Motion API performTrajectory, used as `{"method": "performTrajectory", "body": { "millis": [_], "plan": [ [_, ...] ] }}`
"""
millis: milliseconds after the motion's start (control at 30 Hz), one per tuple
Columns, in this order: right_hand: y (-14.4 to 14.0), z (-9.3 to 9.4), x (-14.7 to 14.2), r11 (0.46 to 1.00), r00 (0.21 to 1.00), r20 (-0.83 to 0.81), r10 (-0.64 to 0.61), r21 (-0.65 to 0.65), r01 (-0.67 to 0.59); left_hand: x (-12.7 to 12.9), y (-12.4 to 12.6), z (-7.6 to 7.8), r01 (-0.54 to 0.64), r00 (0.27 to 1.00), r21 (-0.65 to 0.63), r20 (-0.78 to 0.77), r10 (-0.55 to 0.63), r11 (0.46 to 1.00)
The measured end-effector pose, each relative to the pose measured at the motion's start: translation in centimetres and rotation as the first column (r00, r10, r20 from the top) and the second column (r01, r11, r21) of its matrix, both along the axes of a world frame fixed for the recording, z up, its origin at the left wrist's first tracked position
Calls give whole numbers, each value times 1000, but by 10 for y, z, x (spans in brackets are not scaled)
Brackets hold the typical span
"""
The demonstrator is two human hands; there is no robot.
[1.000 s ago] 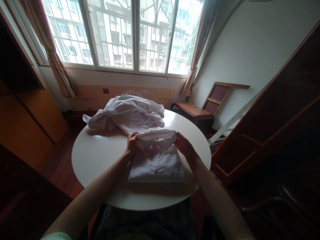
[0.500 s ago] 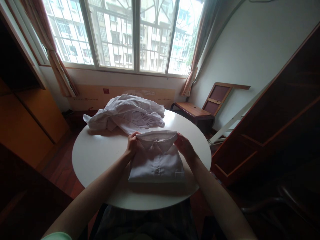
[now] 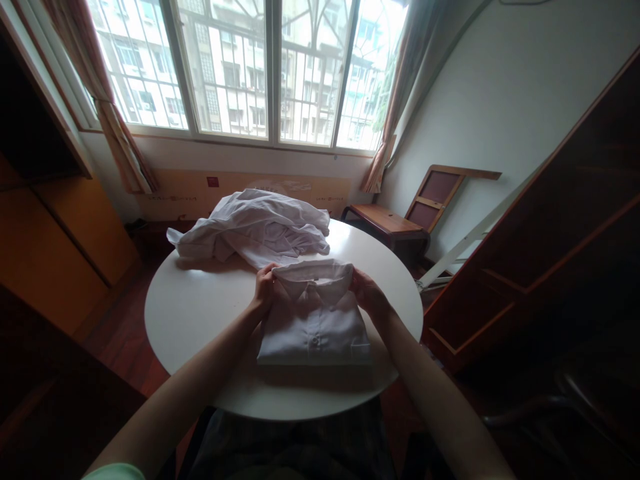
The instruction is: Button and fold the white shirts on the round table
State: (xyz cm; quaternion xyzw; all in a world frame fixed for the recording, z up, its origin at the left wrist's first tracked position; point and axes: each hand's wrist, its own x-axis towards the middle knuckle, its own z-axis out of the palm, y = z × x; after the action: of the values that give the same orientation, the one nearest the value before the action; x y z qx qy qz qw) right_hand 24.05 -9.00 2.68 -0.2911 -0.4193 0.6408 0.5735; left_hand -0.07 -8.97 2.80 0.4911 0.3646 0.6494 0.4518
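Observation:
A folded white shirt [image 3: 313, 327] lies on the round white table [image 3: 200, 313], collar away from me, buttons up. My left hand [image 3: 263, 288] grips the collar's left end and my right hand [image 3: 367, 293] grips its right end. The collar is lifted slightly between them. Behind the folded shirt a crumpled heap of white garments [image 3: 255, 230] rests on the far side of the table.
A wooden cabinet [image 3: 55, 227] stands at the left and dark wooden shelving [image 3: 560, 220] at the right. A low wooden bench [image 3: 387, 223] and a leaning frame [image 3: 440, 190] sit beyond the table, under the barred window [image 3: 265, 67].
Both hands stay on the collar ends; the collar has been pulled slightly flatter and nearer the shirt body. Nothing else has moved.

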Motion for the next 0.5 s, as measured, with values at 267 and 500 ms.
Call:
{"method": "performTrajectory", "body": {
  "millis": [267,500],
  "plan": [
    [-6,5,3,1000,1000,0,14,20,-14,-1,4,-6,8,1000,-32,18,-7,999],
    [-6,3,5,998,998,-21,55,-19,-55,-1,5,-6,-2,1000,-26,13,2,1000]
  ]
}}
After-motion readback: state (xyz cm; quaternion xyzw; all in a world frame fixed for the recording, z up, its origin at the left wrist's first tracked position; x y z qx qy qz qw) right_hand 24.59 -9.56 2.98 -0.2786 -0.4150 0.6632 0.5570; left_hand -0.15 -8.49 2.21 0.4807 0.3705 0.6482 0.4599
